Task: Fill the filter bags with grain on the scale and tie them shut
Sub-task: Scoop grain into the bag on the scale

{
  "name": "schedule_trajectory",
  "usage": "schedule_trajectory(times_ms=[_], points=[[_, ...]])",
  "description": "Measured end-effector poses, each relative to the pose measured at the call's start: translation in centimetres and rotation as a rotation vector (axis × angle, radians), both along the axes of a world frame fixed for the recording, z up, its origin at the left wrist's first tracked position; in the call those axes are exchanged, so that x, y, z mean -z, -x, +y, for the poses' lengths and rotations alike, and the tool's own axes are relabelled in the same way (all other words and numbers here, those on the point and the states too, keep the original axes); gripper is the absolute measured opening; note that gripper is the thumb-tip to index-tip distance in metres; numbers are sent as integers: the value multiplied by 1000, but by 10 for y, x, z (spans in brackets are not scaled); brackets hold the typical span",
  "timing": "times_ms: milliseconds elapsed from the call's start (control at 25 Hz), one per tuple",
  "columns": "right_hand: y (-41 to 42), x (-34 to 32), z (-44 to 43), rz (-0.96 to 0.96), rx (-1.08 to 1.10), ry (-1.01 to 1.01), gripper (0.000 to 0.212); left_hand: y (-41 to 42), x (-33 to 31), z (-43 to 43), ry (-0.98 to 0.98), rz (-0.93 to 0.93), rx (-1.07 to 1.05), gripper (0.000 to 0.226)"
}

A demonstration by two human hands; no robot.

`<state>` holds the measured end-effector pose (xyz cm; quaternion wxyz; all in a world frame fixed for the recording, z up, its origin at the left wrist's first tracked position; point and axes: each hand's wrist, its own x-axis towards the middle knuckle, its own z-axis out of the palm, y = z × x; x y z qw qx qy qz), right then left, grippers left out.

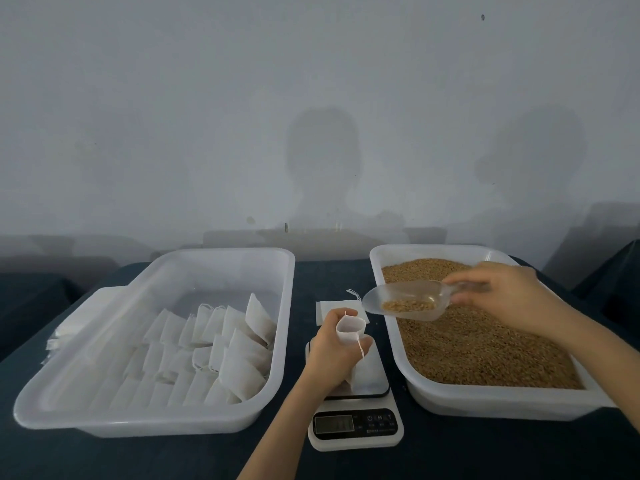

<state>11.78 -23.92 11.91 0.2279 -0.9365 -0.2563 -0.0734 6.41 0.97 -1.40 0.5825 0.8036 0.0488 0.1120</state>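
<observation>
On a dark cloth-covered table against a bare grey wall, a left hand curls round an open filter bag above the scale, while the right hand pinches the handle of a clear scoop holding grain over the grain tray. White bags line the left tray.

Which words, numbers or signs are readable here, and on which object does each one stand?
"M", "T": apparently, beside a power sign on the scale's buttons.
Display: digits too faint to read.
Small print under the buttons: too blurred.
No other text shows.
</observation>
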Motion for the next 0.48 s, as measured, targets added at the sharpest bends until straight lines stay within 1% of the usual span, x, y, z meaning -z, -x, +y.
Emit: schedule_trajectory(times_ms=[120, 200, 320, 480], points=[[-7, -8, 18, 0, -20, 97, 25, 1, -2, 0, 9, 0, 18, 46], [-10, -9, 24, 1, -36, 119, 23, 1, -3, 0, 25, 2, 33, 47], [-14, -12, 32, -109, -27, 169, 19, 2, -4, 1, 48, 2, 55, 50], [-14, -20, 45, -201, -7, 317, 24, 0, -4, 2, 45, 15, 67, 52]])
